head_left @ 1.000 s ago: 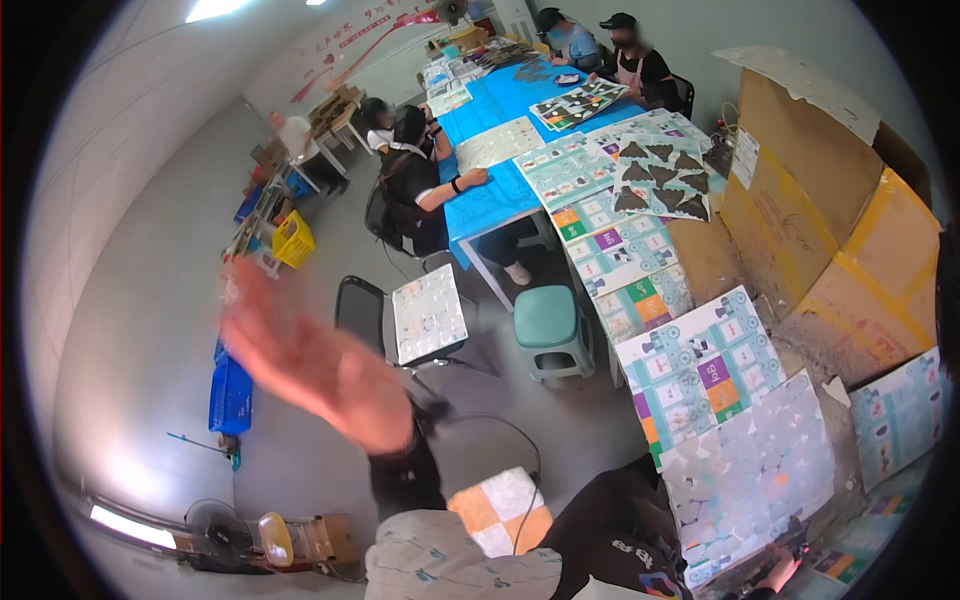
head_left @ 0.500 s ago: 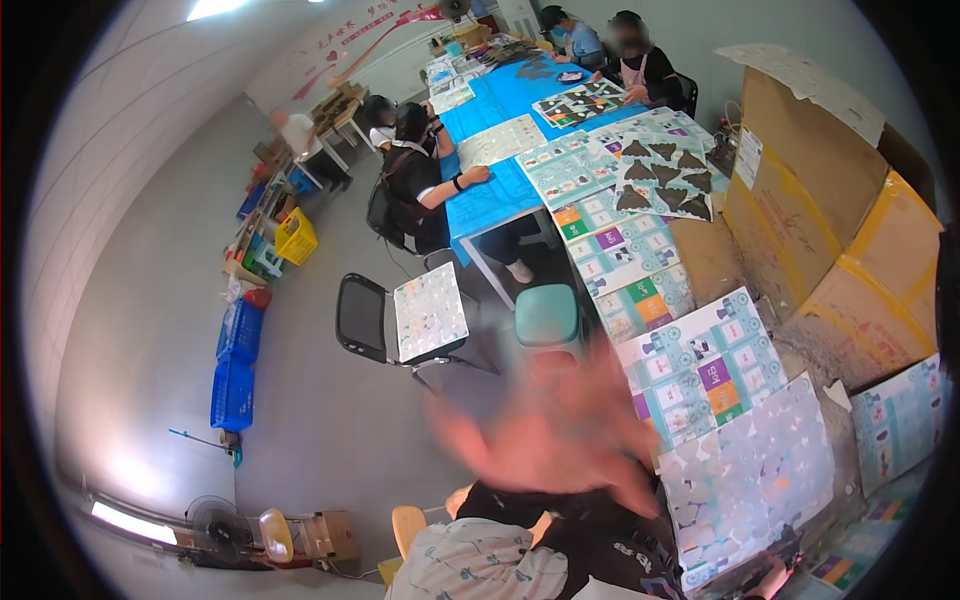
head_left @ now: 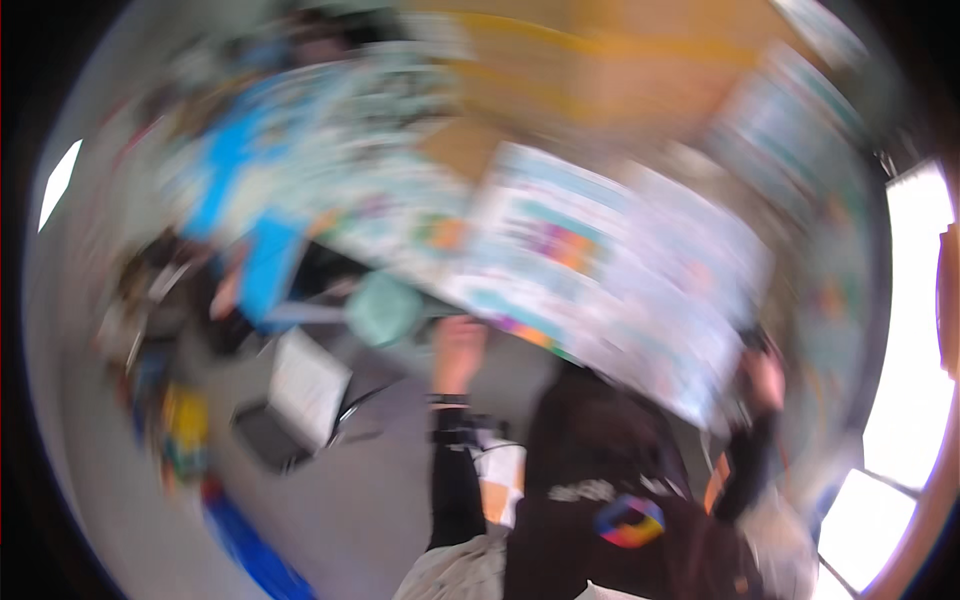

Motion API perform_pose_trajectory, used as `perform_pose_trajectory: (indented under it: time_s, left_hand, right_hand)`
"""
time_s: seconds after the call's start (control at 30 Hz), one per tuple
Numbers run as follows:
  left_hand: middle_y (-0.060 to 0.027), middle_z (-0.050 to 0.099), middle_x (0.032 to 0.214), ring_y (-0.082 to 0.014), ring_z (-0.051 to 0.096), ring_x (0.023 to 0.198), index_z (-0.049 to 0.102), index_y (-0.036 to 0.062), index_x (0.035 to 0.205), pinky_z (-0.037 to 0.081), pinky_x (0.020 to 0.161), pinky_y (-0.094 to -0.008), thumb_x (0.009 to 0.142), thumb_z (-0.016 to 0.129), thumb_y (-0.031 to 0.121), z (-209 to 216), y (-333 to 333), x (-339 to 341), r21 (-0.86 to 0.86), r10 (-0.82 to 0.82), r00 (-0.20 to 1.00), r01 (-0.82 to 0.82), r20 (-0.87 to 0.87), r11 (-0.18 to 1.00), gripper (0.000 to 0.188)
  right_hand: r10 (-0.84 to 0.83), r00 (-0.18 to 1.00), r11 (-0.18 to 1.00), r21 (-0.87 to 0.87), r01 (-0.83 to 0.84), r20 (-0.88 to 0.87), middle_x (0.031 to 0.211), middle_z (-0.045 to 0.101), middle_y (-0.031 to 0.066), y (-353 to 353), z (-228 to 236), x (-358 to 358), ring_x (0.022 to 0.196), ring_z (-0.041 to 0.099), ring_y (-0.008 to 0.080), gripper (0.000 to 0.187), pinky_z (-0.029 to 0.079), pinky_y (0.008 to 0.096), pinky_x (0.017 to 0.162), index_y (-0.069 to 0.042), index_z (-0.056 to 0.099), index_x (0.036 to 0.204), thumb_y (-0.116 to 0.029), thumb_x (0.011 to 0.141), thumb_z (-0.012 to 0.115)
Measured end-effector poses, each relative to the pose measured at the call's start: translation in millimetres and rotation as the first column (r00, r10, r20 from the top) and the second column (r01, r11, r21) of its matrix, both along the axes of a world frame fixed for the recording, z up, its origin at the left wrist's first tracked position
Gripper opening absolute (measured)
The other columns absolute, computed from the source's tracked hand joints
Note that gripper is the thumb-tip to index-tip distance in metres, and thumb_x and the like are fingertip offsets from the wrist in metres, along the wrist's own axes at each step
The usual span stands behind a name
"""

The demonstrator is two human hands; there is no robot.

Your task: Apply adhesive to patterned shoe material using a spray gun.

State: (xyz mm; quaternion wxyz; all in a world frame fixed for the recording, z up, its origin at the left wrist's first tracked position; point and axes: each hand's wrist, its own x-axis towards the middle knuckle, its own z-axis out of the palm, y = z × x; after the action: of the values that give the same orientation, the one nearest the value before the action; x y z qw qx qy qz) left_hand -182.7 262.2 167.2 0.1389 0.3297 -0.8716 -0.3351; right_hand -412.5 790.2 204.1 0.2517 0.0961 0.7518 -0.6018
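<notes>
Motion smears most of the view. My left hand (head_left: 459, 350), with a dark band at its wrist, hangs just off the front edge of a white printed sheet (head_left: 510, 215) with purple, orange and green squares; its fingers are too blurred to read. My right hand (head_left: 766, 378) is closed at the right corner of a pale grey patterned sheet (head_left: 690, 250), which lies right of the printed sheet. A dark thing (head_left: 752, 340) shows at its fingers, too smeared to name. Both sheets lie on the table in front of my dark apron (head_left: 600, 440).
Cardboard boxes (head_left: 640, 60) stand behind the sheets. More printed sheets (head_left: 380, 150) run away to a blue-covered table (head_left: 270, 260). A green stool (head_left: 384, 308) and a chair bearing a white sheet (head_left: 308, 385) are on the left. A person (head_left: 215, 300) sits beyond them.
The view has swung to the right and the sheets now lie ahead of me. My left hand, earlier a large blur close to the camera, is now lower, beside the table edge.
</notes>
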Motion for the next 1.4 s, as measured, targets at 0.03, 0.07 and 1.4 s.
perform_pose_trajectory:
  time_s: [0.03, 0.07, 1.4]
  left_hand:
    - [-0.0114, 0.058, 0.087, -0.023, 0.058, 0.082, 0.053, 0.0014, 0.101, 0.047, 0.073, -0.0339, 0.084, 0.058, 0.018, -1.9, 12.8, -8.5, 0.025, 0.007, 0.997, -0.009, 0.082, 1.0, 0.025]
    - [-0.0114, 0.056, 0.085, -0.024, 0.057, 0.081, 0.053, 0.0013, 0.097, 0.046, 0.073, -0.0366, 0.083, 0.058, 0.018, -62.5, -18.7, 25.1, -0.07, 0.015, 0.991, -0.005, 0.135, 0.998, 0.022]
    - [-0.0277, 0.06, 0.079, -0.0413, 0.059, 0.079, 0.054, -0.0081, 0.078, 0.046, 0.071, -0.0454, 0.066, 0.076, 0.038, -183.4, -54.0, -91.4, 0.184, -0.359, 0.769, 0.309, 0.529, 0.933, 0.052]
  right_hand:
    - [0.556, 0.816, 0.682, 0.647, -0.34, -0.158, 0.071, 0.056, 0.0009, -38.3, 40.7, 0.9, 0.067, 0.055, 0.0125, 0.013, 0.046, 0.0279, 0.058, -0.005, 0.058, 0.093, -0.007, 0.083, 0.052]
    - [-0.004, 0.999, 0.994, 0.108, 0.008, -0.037, 0.075, 0.055, 0.0006, -56.4, 23.5, -10.4, 0.063, 0.05, 0.0109, 0.015, 0.042, 0.0281, 0.06, -0.005, 0.058, 0.095, -0.006, 0.08, 0.055]
    - [-0.084, 0.989, 0.817, 0.577, -0.001, 0.122, 0.047, 0.054, 0.0101, -1.6, -21.2, -29.7, 0.043, 0.055, 0.0213, 0.013, 0.042, 0.0324, 0.043, 0.0, 0.057, 0.053, -0.01, 0.061, 0.055]
